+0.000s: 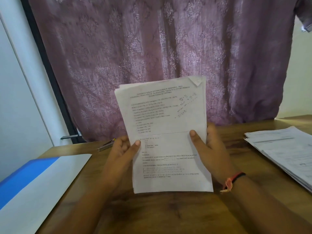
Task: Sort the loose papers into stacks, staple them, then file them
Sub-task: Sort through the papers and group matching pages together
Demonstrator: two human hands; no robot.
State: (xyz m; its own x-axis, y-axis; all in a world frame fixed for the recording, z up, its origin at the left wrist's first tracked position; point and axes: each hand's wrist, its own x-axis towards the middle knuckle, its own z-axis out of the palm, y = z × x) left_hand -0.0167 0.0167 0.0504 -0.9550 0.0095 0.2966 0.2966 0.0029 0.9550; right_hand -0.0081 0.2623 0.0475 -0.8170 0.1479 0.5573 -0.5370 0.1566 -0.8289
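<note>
Head view: both hands, left (120,149) and right (211,147), gripped a paper sheaf (166,132) upright, probably squaring edges for stapling.

This looks like a study corner in a home. A wooden counter (236,132) stands against a mauve curtain (152,48) with a woven flower pattern at 12 o'clock. A black frame (49,73) shows at 10 o'clock. Desk things are here: a pile of printed sheets (283,152) at 3 o'clock, a blue and white file folder (37,179) at 8 o'clock and a stapler (106,145) at 10 o'clock. The stack of sheets (168,115) in the middle carries printed maths solutions.
</note>
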